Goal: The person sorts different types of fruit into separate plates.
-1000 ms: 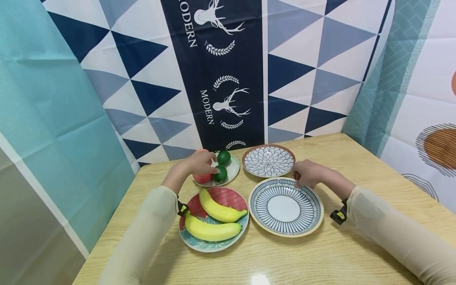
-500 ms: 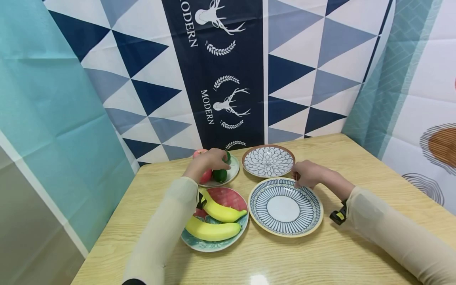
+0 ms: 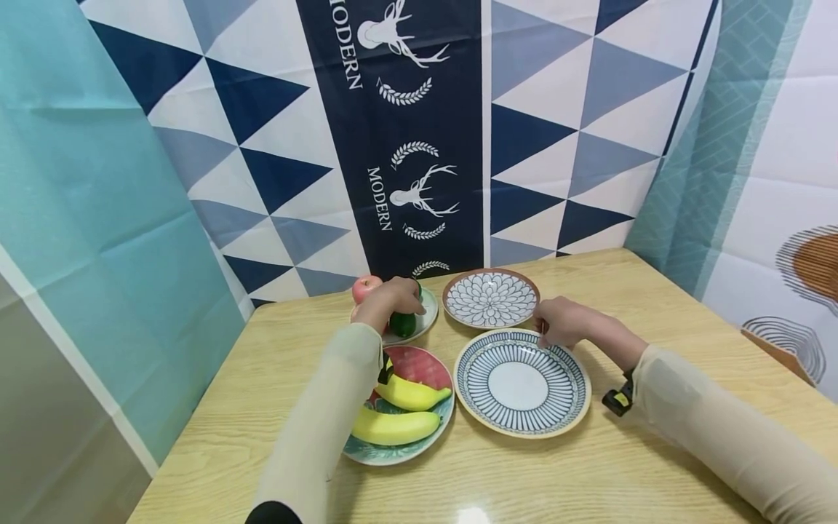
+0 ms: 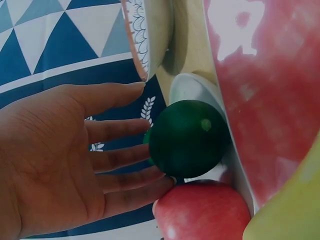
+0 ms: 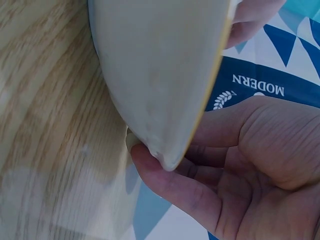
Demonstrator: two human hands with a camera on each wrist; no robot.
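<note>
Over the small pale plate (image 3: pixel 429 311) at the back, my left hand (image 3: pixel 396 295) reaches with fairly straight fingers. In the left wrist view its fingertips lie right at a round, dark green fruit (image 4: pixel 189 140), lime-like, and a red apple (image 4: pixel 202 210) sits beside that. A second green fruit is mostly hidden behind the hand. On the right, my right hand (image 3: pixel 561 320) pinches the far right rim of a blue-and-white striped plate (image 3: pixel 517 386). The right wrist view shows the thumb (image 5: pixel 175 187) under the plate's edge and the fingers on its other side.
Two yellow bananas (image 3: pixel 414 395) lie on a red-and-green plate (image 3: pixel 425 364) under my left forearm. A brown-rimmed plate with a petal pattern (image 3: pixel 491 298) stands behind the striped one. Patterned cloth (image 3: pixel 419 145) hangs behind the wooden table (image 3: pixel 537 477).
My left hand has moved right, from the apples to over the green fruits, and its forearm now covers part of the bananas. The right hand keeps its pinch on the striped plate's rim.
</note>
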